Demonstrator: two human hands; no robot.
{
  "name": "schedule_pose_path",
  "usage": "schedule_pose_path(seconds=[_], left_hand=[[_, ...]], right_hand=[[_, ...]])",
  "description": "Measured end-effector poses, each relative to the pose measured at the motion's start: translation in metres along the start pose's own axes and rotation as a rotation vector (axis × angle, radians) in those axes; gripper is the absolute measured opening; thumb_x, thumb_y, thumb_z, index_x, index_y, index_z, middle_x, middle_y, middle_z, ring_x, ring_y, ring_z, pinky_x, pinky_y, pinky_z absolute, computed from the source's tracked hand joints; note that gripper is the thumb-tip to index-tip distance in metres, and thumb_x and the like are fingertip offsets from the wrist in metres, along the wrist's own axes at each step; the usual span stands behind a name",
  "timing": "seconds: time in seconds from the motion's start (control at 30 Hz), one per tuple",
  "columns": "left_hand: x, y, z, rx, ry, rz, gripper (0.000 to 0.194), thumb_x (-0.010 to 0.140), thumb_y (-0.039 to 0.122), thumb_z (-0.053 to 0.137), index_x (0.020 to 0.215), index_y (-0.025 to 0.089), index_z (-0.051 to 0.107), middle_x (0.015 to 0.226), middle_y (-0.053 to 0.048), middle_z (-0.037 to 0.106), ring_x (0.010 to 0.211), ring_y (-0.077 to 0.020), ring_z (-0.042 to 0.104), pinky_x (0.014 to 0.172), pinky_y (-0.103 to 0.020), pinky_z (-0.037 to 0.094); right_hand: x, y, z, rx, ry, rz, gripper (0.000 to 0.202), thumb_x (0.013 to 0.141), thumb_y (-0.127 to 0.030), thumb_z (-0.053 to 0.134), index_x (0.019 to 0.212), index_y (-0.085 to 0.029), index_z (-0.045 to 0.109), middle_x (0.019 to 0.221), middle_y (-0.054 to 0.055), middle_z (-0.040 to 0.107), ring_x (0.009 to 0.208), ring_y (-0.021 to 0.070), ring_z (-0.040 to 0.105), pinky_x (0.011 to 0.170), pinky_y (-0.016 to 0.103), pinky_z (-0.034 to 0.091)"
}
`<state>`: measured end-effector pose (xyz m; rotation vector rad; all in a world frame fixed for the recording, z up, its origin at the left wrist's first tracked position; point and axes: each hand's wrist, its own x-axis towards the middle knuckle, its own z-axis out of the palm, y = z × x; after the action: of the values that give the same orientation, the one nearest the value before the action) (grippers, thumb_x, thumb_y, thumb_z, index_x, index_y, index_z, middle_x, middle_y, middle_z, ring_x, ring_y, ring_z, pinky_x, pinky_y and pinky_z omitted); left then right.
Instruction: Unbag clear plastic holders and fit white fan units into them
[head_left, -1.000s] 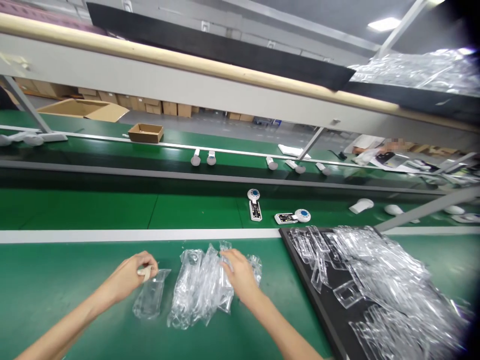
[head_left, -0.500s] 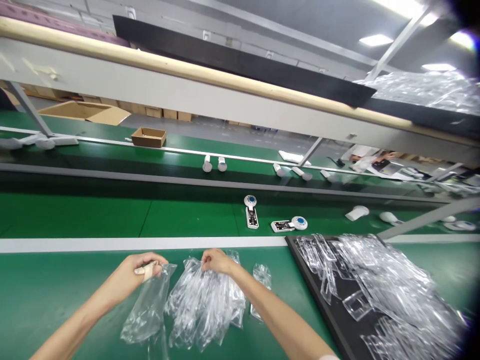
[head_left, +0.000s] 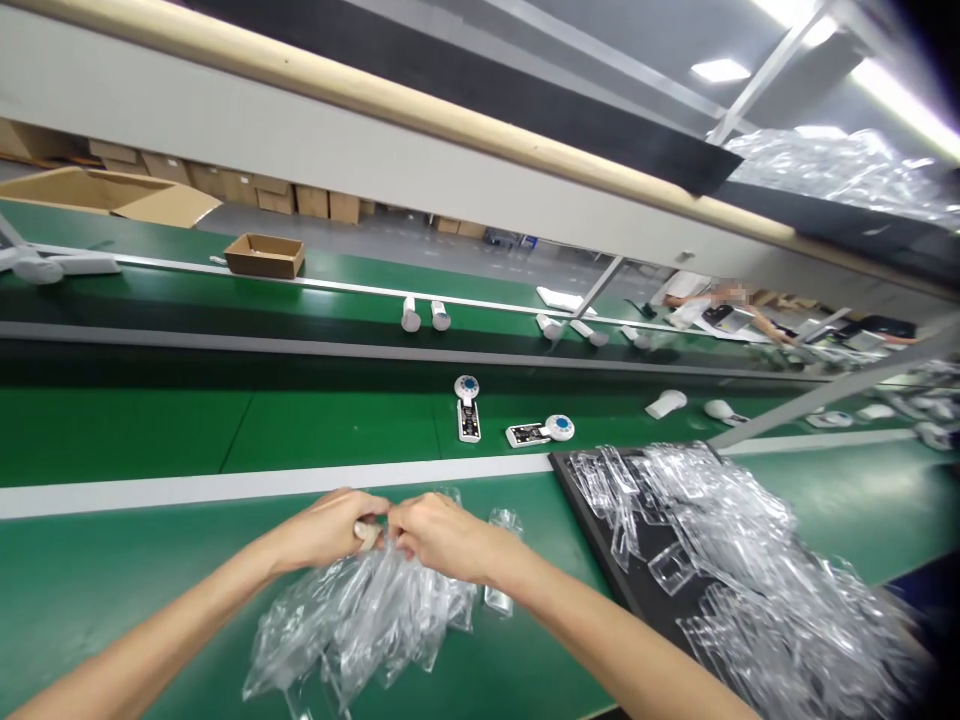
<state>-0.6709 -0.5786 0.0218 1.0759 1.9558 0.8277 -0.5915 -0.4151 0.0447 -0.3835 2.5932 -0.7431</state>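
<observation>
Clear plastic bags (head_left: 375,620) lie in a bunched heap on the green bench in front of me. My left hand (head_left: 337,528), with a pale wrap on a finger, pinches the top of a clear bag at the heap's upper edge. My right hand (head_left: 442,535) is close beside it, fingers closed at the bag's edge; exactly what they grip is hidden. To the right of the heap lies a small clear plastic piece (head_left: 499,598), partly behind my right wrist.
A black tray (head_left: 600,540) piled with clear plastic parts (head_left: 735,530) stands at the right. Beyond the white strip, two white devices (head_left: 469,420) (head_left: 540,432) lie on the conveyor. A person (head_left: 720,305) works at the far right.
My left hand has moved right with the bag, up against my right hand, and the bag now overlaps the heap. The camera view has shifted, so the devices and tray appear further left.
</observation>
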Motion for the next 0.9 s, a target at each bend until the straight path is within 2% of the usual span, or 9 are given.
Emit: schedule_pose_path(seconds=[0.07, 0.2, 0.3, 0.37, 0.43, 0.6, 0.7, 0.8, 0.9], left_hand=[[0.003, 0.002, 0.003, 0.028, 0.013, 0.005, 0.031, 0.056, 0.012, 0.037, 0.075, 0.019, 0.060, 0.057, 0.004, 0.046, 0.053, -0.0107, 0.036, 0.049, -0.022, 0.024], [0.001, -0.001, 0.010, 0.105, 0.017, -0.034, 0.011, 0.057, 0.014, 0.039, 0.053, 0.018, 0.048, 0.051, 0.005, 0.028, 0.052, -0.0099, 0.023, 0.049, -0.023, 0.019], [-0.011, -0.003, 0.005, 0.069, 0.103, -0.067, 0.016, 0.067, 0.020, 0.043, 0.064, 0.018, 0.058, 0.054, 0.004, 0.043, 0.055, -0.0113, 0.034, 0.051, -0.023, 0.024], [-0.024, -0.003, -0.002, 0.045, 0.200, -0.106, 0.021, 0.075, 0.031, 0.046, 0.074, 0.018, 0.063, 0.065, 0.001, 0.056, 0.062, -0.0143, 0.045, 0.056, -0.023, 0.030], [-0.039, -0.004, -0.009, -0.011, 0.294, -0.126, 0.028, 0.078, 0.042, 0.049, 0.077, 0.018, 0.063, 0.073, -0.001, 0.061, 0.067, -0.0162, 0.050, 0.060, -0.024, 0.035], [-0.076, -0.005, -0.024, -0.220, 0.519, -0.157, 0.036, 0.072, 0.055, 0.057, 0.072, 0.019, 0.060, 0.070, 0.000, 0.057, 0.066, -0.0157, 0.049, 0.059, -0.022, 0.038], [-0.090, -0.002, -0.027, -0.213, 0.535, -0.188, 0.036, 0.070, 0.055, 0.059, 0.070, 0.020, 0.061, 0.069, 0.000, 0.056, 0.064, -0.0160, 0.049, 0.058, -0.023, 0.037], [-0.090, 0.005, -0.020, -0.272, 0.527, -0.118, 0.032, 0.070, 0.052, 0.061, 0.065, 0.020, 0.059, 0.070, 0.000, 0.053, 0.063, -0.0151, 0.047, 0.058, -0.024, 0.038], [-0.079, 0.011, -0.005, -0.428, 0.654, -0.036, 0.030, 0.072, 0.049, 0.061, 0.066, 0.020, 0.055, 0.083, -0.002, 0.055, 0.077, -0.0177, 0.051, 0.068, -0.025, 0.042]], right_hand=[[-0.001, -0.003, -0.003, -0.011, 0.007, -0.016, 0.016, 0.075, -0.002, 0.052, 0.076, -0.015, 0.060, 0.076, 0.001, 0.063, 0.068, 0.0120, 0.053, 0.058, 0.020, 0.030], [-0.006, -0.008, -0.010, -0.028, 0.034, -0.016, 0.014, 0.077, -0.005, 0.053, 0.076, -0.018, 0.060, 0.069, -0.001, 0.059, 0.067, 0.0122, 0.051, 0.059, 0.021, 0.029], [-0.014, -0.013, -0.018, 0.076, 0.084, 0.009, 0.012, 0.078, -0.010, 0.052, 0.078, -0.020, 0.059, 0.069, -0.003, 0.058, 0.065, 0.0111, 0.050, 0.057, 0.019, 0.030], [-0.018, -0.017, -0.022, 0.159, 0.127, 0.009, 0.010, 0.079, -0.013, 0.051, 0.079, -0.020, 0.058, 0.067, -0.004, 0.057, 0.062, 0.0097, 0.050, 0.056, 0.019, 0.032], [-0.019, -0.021, -0.023, 0.199, 0.149, 0.022, 0.009, 0.078, -0.013, 0.052, 0.075, -0.019, 0.057, 0.064, -0.005, 0.056, 0.059, 0.0087, 0.049, 0.055, 0.018, 0.032], [-0.012, -0.027, -0.023, 0.245, 0.179, 0.051, 0.009, 0.075, -0.011, 0.054, 0.072, -0.018, 0.057, 0.063, -0.005, 0.055, 0.059, 0.0086, 0.050, 0.055, 0.018, 0.033], [-0.007, -0.030, -0.028, 0.286, 0.152, 0.063, 0.010, 0.074, -0.009, 0.056, 0.068, -0.017, 0.056, 0.063, -0.004, 0.056, 0.058, 0.0085, 0.051, 0.054, 0.019, 0.035], [0.005, -0.037, -0.028, 0.455, 0.178, 0.028, 0.006, 0.077, -0.015, 0.058, 0.072, -0.018, 0.056, 0.064, -0.005, 0.057, 0.056, 0.0078, 0.053, 0.054, 0.018, 0.040], [0.029, -0.047, -0.015, 0.634, 0.221, 0.058, 0.008, 0.078, -0.012, 0.055, 0.073, -0.018, 0.054, 0.060, -0.006, 0.056, 0.051, 0.0088, 0.057, 0.053, 0.020, 0.045]])
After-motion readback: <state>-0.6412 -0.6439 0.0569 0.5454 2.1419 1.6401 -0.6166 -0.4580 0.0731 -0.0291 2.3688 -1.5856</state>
